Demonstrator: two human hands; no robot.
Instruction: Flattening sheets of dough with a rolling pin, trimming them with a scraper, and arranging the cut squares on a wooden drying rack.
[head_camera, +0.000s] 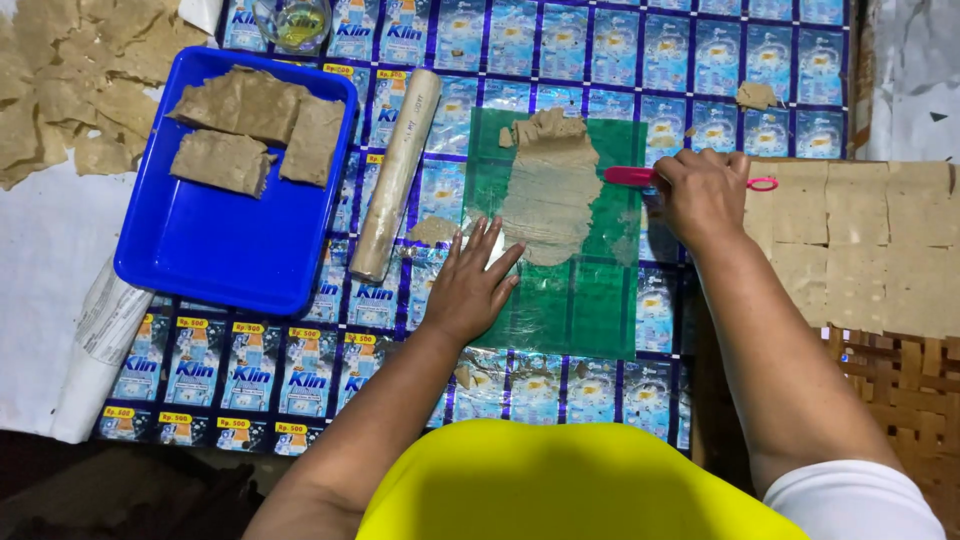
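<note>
A flattened strip of brownish dough (550, 190) lies on a green plastic sheet (590, 300) in the middle of the work surface. My left hand (470, 285) rests flat with spread fingers on the sheet's left edge, just beside the dough. My right hand (700, 195) grips a pink-handled tool (630, 176) whose tip touches the dough's right side. A wooden rolling pin (395, 175) lies to the left of the sheet.
A blue tray (220, 250) at the left holds several dough slabs (245, 130). Thin cut dough squares (860, 240) lie on a woven mat at the right. Dried pieces (70, 80) are piled at top left. A small glass bowl of oil (292, 22) stands at the top.
</note>
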